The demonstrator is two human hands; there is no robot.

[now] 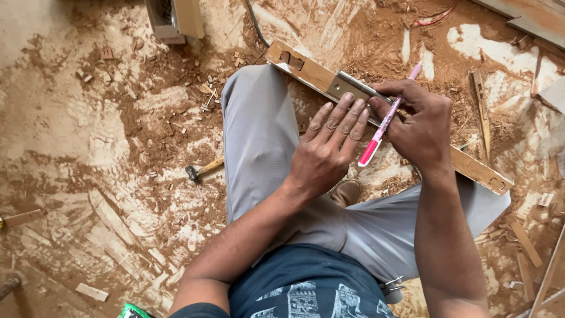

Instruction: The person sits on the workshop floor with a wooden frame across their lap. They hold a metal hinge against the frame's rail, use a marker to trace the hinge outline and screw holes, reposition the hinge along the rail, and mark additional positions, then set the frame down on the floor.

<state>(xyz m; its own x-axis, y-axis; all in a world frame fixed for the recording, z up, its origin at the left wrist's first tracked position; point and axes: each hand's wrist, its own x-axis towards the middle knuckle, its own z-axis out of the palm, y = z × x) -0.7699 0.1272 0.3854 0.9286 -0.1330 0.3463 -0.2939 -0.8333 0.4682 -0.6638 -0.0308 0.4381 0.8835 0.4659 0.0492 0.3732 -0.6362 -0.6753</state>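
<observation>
A long wooden strip (pixel 306 69) with cut notches lies slantwise across my knees. A flat metal plate (pixel 347 87) rests on its upper face. My left hand (pixel 329 144) presses down on that plate with spread fingers. My right hand (pixel 418 121) grips a pink pen with a red cap (pixel 382 125), its tip against the plate's edge near the strip. I sit on the floor in grey trousers, one brown shoe (pixel 346 191) tucked under my leg.
A hammer with a wooden handle (pixel 203 169) lies on the floor left of my knee. Sawdust and wood chips cover the ground. Wood offcuts (pixel 524 241) lie at the right, a boxed wooden piece (pixel 175 20) at the top, a red wire (pixel 435 16) beyond.
</observation>
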